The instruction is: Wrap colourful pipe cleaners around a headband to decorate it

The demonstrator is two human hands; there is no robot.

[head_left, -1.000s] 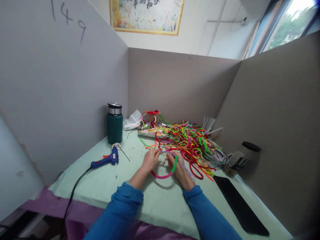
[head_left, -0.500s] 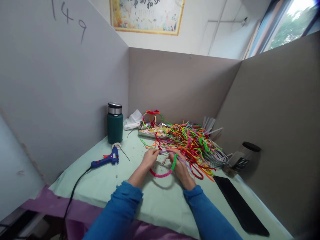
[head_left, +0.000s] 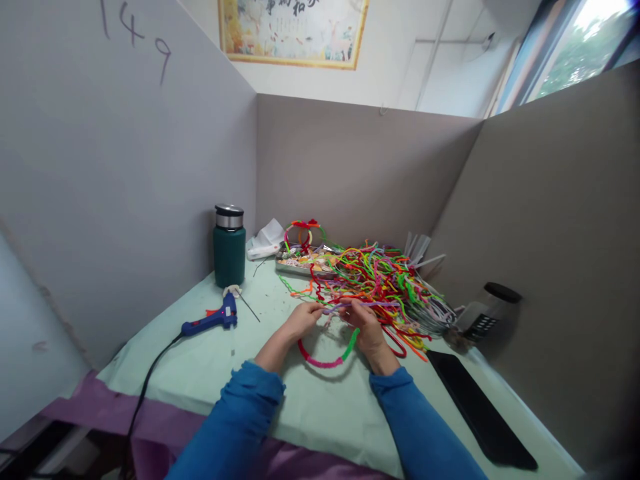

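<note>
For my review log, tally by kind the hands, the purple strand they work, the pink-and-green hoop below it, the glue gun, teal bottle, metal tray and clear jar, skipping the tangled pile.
Hands: 2 (left hand, right hand)
Purple strand: 1
Pink-and-green hoop: 1
Glue gun: 1
Teal bottle: 1
Metal tray: 1
Clear jar: 1
Total: 8

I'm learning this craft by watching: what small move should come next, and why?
Probably wrap the purple pipe cleaner around the ring near the left hand: its free end sticks out past the right hand, while the ring's pink and green stretches look covered already.
</note>
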